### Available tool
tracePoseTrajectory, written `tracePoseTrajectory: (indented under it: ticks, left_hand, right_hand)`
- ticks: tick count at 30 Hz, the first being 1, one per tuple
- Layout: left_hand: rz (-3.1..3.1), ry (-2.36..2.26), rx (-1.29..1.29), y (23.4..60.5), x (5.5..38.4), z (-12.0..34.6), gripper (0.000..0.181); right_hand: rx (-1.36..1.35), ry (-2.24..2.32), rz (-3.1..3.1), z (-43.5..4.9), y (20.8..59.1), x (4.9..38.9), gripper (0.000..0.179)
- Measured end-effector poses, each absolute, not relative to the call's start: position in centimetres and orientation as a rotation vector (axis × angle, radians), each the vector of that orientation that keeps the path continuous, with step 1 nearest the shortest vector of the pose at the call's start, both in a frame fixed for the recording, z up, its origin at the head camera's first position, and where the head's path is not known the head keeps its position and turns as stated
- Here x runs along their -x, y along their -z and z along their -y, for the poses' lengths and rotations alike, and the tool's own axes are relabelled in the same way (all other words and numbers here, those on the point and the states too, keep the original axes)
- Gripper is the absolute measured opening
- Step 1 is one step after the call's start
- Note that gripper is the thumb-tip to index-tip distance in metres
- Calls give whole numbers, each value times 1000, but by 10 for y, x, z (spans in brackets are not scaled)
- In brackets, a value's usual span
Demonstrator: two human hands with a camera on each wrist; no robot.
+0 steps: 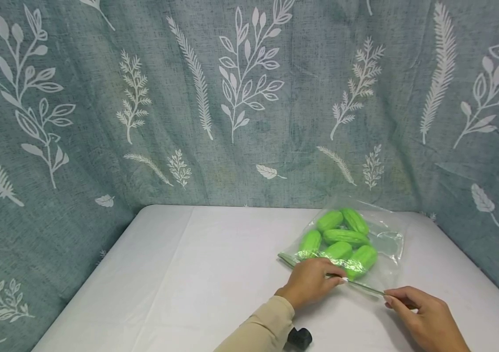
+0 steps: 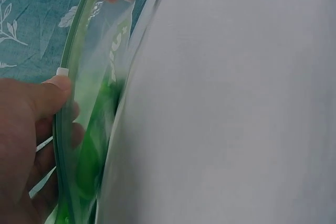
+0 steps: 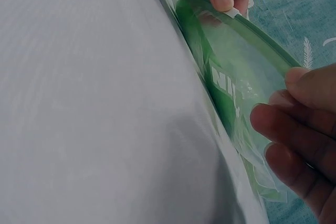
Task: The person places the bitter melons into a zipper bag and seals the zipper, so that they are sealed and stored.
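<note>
A clear slider bag (image 1: 388,239) with a green zip edge lies on the table, its opening side toward me. Inside it are several bright green, ridged vegetable-like pieces (image 1: 346,237). My left hand (image 1: 313,281) grips the zip edge near its middle, thumb right at the small white slider (image 2: 62,71). At the right end of the zip strip (image 3: 268,44), my right hand (image 1: 421,313) pinches the corner between thumb and fingers. The strip runs taut between both hands. White lettering shows on the bag in both wrist views.
A white cloth covers the table (image 1: 144,274). Near my left sleeve, at the front, lies a small black object (image 1: 300,338). Blue-green curtains (image 1: 249,98) with white leaf prints hang behind the table and along both sides.
</note>
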State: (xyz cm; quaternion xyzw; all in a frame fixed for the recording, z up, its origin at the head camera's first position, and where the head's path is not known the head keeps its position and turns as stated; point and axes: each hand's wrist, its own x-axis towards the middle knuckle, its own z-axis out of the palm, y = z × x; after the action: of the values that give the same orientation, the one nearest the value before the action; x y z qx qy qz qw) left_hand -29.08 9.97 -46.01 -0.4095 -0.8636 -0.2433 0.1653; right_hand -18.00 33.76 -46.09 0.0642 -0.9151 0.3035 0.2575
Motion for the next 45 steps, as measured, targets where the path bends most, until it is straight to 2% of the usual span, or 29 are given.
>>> tracePoseTrajectory:
  ticks: [12, 18, 30, 45]
  left_hand:
    - [2496, 753, 1184, 457, 294, -86, 17]
    - [2493, 740, 1173, 457, 297, -80, 16]
    - [2449, 786, 1202, 457, 302, -76, 16]
    - [2467, 723, 1192, 453, 307, -68, 15]
  right_hand:
    - [-88, -820, 2542, -333, 460, 179, 7]
    - [-122, -810, 2527, -333, 459, 181, 10]
    - [-63, -826, 2570, -336, 458, 180, 3]
    - [-21, -842, 2604, -339, 455, 177, 4]
